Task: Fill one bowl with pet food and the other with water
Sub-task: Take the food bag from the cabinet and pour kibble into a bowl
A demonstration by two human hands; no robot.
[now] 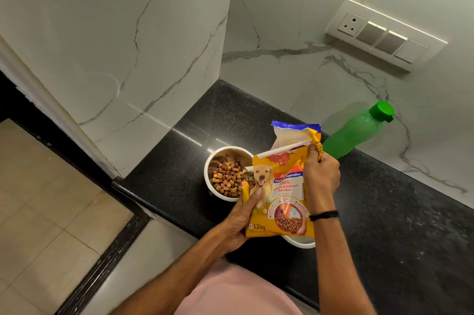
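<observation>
One bowl (225,173) on the desk (384,212) already holds kibble (227,178). Our left hand (239,217) and right hand (320,176) both clamp the bag (279,201). We judge water from the bottle (359,130) remains for the second bowl (300,242)

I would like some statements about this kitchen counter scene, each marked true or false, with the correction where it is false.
1. The steel bowl on the left holds dry kibble. True.
2. The green bottle has its cap off. False: the green cap is on the bottle.
3. Both hands hold the pet food bag. True: the left hand grips its lower left edge and the right hand its upper right side.
4. The second bowl is in full view and full of water. False: the bag hides most of it, so only part of its rim shows and its contents cannot be seen.
5. The bottle lies flat on the counter. False: it stands near the wall.
</observation>
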